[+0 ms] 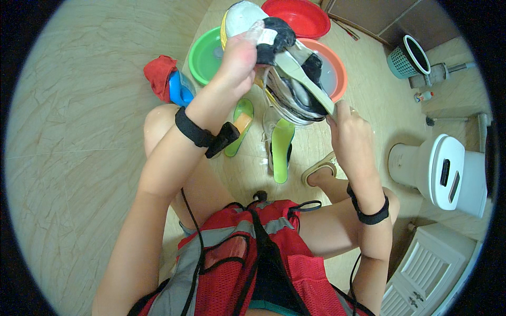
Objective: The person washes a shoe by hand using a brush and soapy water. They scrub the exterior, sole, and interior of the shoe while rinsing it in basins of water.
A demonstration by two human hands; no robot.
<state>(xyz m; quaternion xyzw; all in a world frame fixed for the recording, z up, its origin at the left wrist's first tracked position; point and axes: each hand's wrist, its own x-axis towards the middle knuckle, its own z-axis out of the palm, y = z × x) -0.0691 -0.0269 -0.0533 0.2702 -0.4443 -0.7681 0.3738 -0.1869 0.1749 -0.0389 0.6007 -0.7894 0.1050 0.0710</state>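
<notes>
My left hand [241,57] grips a white and black sneaker [243,17] with a yellow sole edge, up in front of me above the basins. In my right hand [352,134] is the end of a long pale plastic handle [304,77], probably a brush, lying across the sneaker. Any bristles are hidden. On the floor below, a green insole [282,152] rests on another shoe [271,118], largely covered. Beside it lies a second green insole [242,106], with an orange bar, seemingly soap [242,123], on top.
A green basin [195,59], an orange basin [342,75] holding cloudy water and a red basin [322,25] stand ahead. At left is a blue bottle [182,89] under a red cloth [160,77]. A toilet [427,170], a basket [401,63] and a white cabinet [431,260] line the right.
</notes>
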